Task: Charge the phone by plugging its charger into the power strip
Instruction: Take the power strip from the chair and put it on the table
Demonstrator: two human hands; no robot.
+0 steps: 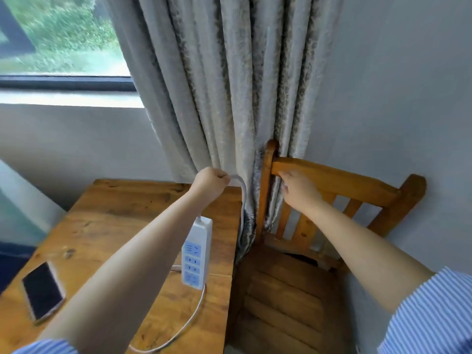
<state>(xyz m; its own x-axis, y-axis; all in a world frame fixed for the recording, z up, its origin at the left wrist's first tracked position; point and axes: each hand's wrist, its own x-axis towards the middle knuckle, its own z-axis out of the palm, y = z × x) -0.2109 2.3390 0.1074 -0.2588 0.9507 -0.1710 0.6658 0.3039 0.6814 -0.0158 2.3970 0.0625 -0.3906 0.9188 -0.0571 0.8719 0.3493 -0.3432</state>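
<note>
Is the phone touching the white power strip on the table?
Apart. The head view shows the phone lying at the table's near left corner and the power strip near its right edge, with bare wood and the left forearm between them.

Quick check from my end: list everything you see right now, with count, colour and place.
Power strip: one, white, right part of table, nothing plugged in.
Strip cord: one, white, rising to left hand.
Thin cable: one, white, looped on table front.
Phone: one, dark screen, table's left front.
Table: one, wooden.
Chair: one, wooden, right of table.
Curtain: one, grey, behind.
Window: one, upper left.
Left hand: gripping cord.
Right hand: at chair's top rail.
</note>
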